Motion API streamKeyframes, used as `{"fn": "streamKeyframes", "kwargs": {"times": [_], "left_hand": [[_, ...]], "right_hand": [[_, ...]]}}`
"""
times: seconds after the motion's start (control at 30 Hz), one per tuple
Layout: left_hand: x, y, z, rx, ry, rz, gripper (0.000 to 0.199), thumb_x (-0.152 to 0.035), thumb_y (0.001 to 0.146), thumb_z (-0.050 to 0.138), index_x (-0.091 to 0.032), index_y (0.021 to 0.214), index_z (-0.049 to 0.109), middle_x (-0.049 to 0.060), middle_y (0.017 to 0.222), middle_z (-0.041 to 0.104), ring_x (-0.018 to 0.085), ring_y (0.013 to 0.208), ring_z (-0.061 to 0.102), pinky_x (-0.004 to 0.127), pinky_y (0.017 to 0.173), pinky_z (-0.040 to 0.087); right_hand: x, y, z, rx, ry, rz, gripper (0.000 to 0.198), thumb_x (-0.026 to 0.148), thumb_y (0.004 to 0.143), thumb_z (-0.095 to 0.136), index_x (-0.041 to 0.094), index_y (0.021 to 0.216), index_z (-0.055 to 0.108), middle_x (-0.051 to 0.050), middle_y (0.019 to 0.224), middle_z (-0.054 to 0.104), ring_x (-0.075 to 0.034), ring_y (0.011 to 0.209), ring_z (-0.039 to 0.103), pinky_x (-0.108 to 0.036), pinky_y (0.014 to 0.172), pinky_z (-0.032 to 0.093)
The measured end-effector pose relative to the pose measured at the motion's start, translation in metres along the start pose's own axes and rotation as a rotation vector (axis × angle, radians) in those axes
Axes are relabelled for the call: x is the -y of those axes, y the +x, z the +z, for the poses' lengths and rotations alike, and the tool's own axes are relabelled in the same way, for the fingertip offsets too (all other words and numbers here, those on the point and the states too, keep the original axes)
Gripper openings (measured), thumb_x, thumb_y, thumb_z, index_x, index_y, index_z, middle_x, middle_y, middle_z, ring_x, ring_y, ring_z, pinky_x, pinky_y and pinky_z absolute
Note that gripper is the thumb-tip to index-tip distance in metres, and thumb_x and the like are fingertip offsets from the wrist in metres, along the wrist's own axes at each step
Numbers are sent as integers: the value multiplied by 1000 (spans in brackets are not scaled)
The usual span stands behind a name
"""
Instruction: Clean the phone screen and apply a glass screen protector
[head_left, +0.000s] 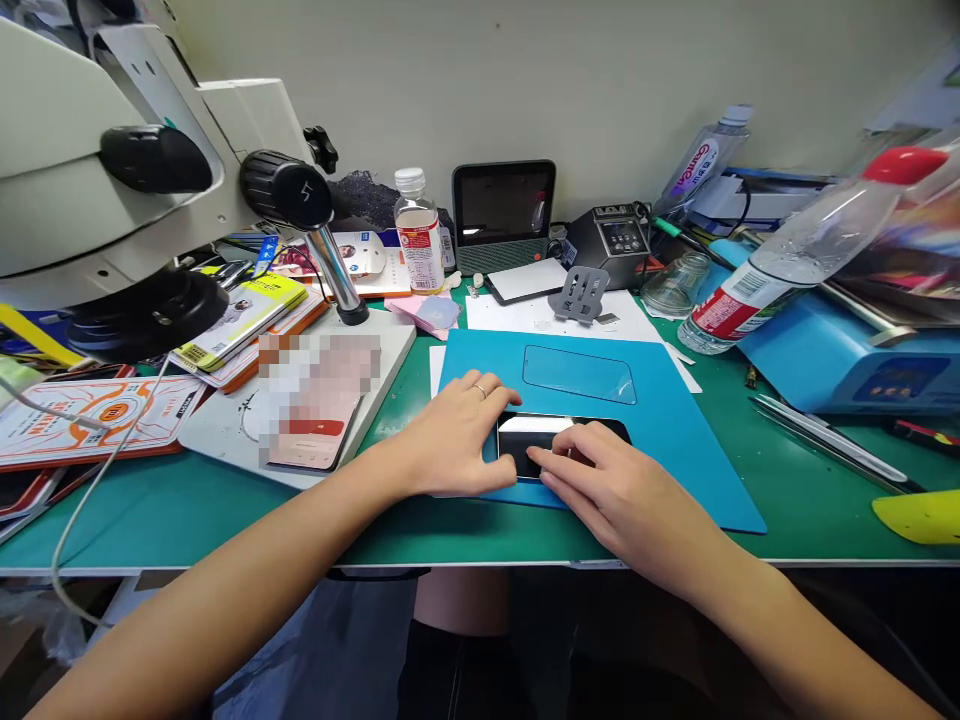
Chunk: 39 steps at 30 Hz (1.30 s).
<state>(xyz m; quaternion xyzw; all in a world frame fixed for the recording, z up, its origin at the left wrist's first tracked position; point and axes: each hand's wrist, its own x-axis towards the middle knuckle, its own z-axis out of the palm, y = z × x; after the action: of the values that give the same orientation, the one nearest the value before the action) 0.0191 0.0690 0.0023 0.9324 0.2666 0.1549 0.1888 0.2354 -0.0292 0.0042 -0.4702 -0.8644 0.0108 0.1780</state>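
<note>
A dark, glossy phone (517, 462) lies sideways on a blue mat (675, 470), its screen reflecting light. My left hand (459, 435), with a ring on one finger, closes around the phone's left end, thumb at the near edge and forefinger by the far edge. From the right, my right hand (611, 475) reaches over the phone. Its forefinger presses on the glass, the thumb is at the near edge, and the other fingers curl and cover the right part of the screen. Just behind the phone, a clear screen protector (577, 374) with a dark outline lies flat on the mat.
A microscope (135, 200) overhangs the left, and a second phone (319, 430) lies on its pale base. Behind stand a labelled bottle (421, 245), a tablet-like display (504, 205) and a black control box (619, 240). Tweezers (829, 440) and a leaning water bottle (795, 265) are right.
</note>
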Motion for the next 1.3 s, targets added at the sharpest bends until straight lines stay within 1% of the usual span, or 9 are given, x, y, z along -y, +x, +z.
{"fn": "streamKeyframes", "kwargs": {"times": [0.13, 0.3, 0.4, 0.5, 0.63, 0.87, 1.1, 1.3], "left_hand": [[-6, 0, -2, 48, 53, 11, 54, -42, 78, 63, -14, 124, 55, 12, 113, 59, 31, 103, 51, 47, 92, 47], [-3, 2, -2, 67, 90, 0, 55, -50, 79, 64, -15, 120, 56, 12, 112, 57, 30, 102, 50, 47, 91, 46], [-1, 3, -1, 81, 125, -8, 53, -53, 77, 66, -16, 115, 59, 11, 108, 57, 29, 97, 50, 47, 89, 45], [0, 3, -1, 78, 125, 1, 54, -53, 76, 67, -16, 115, 60, 11, 107, 57, 29, 96, 50, 46, 88, 46], [0, 3, -1, 67, 113, 10, 52, -53, 76, 67, -16, 113, 61, 11, 107, 57, 29, 96, 51, 45, 87, 46], [2, 3, 0, 54, 117, 19, 50, -55, 77, 66, -17, 109, 61, 12, 108, 56, 29, 96, 51, 45, 86, 46], [3, 1, 0, 48, 128, 36, 47, -53, 78, 65, -16, 107, 60, 11, 107, 56, 29, 98, 51, 43, 86, 44], [5, 1, -1, 53, 112, 49, 47, -55, 79, 64, -16, 106, 59, 11, 105, 55, 29, 96, 50, 44, 86, 43]], "right_hand": [[-2, -4, -3, -24, 15, -20, 28, 22, 101, 52, 15, 120, 71, -12, 99, 69, -22, 91, 64, -35, 77, 56], [-5, -14, -8, -95, 16, 12, 21, 19, 100, 55, 13, 111, 72, -12, 102, 68, -22, 93, 64, -34, 79, 55], [-5, -13, -5, -73, 24, 1, 21, 19, 101, 54, 15, 111, 72, -11, 100, 69, -21, 91, 64, -34, 77, 56], [-5, -7, 0, -51, 17, -18, 23, 19, 101, 52, 17, 112, 72, -11, 100, 69, -22, 91, 64, -35, 76, 56], [-5, 0, 2, -29, -21, -30, 26, 21, 101, 50, 20, 116, 72, -12, 103, 69, -23, 94, 64, -36, 78, 56], [-1, 11, 3, -21, -59, -51, 29, 21, 102, 45, 20, 111, 73, -13, 101, 70, -24, 90, 66, -36, 74, 56], [-2, 8, 0, 21, -98, -69, 28, 19, 102, 47, 18, 115, 72, -13, 103, 69, -24, 92, 65, -35, 73, 55], [1, 13, 1, 3, -111, -66, 28, 19, 102, 47, 19, 112, 73, -12, 101, 69, -23, 89, 65, -34, 71, 54]]}}
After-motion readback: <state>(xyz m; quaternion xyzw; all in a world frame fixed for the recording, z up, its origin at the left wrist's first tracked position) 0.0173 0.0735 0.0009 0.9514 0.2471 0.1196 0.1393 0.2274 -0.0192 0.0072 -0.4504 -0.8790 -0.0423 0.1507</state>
